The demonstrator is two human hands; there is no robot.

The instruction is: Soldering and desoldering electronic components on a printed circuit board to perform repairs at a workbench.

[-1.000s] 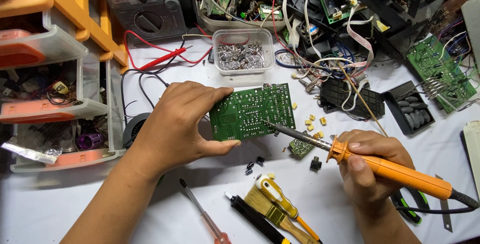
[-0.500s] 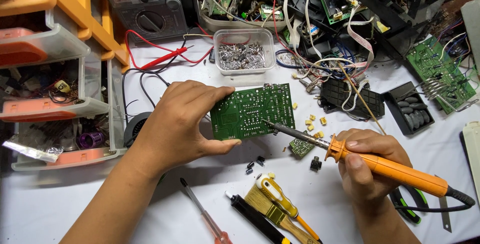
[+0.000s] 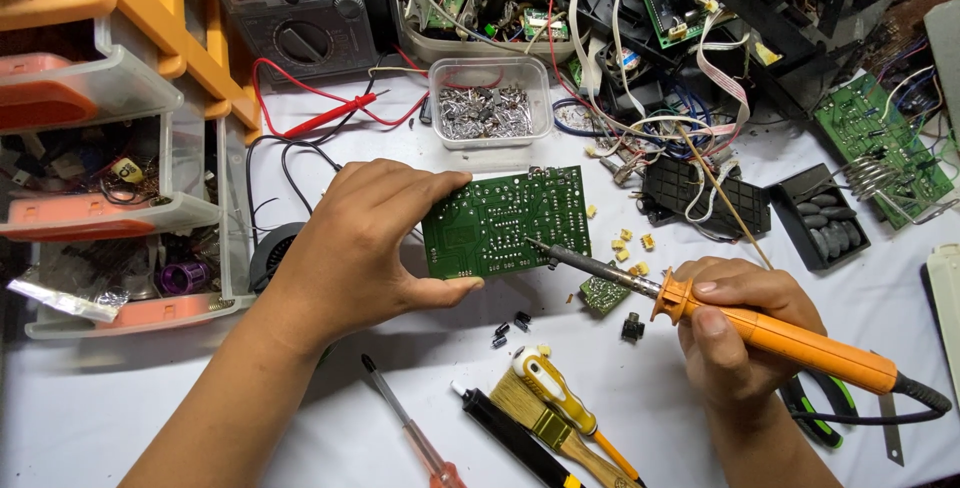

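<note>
Tilted up by its edges in the left hand (image 3: 350, 248), a green circuit board (image 3: 505, 220) is kept solder-side exposed. An orange soldering iron (image 3: 760, 333) is gripped in the right hand (image 3: 735, 333), so its tip meets the board's lower right.

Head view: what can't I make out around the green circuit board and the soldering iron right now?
- Green circuit board: left edge hidden under the left hand fingers.
- Soldering iron: whether its tip touches the board is too small to tell; its cable runs off the right edge.
- Solder joints: too small to judge.
- Right hand: palm hidden behind the handle.
</note>
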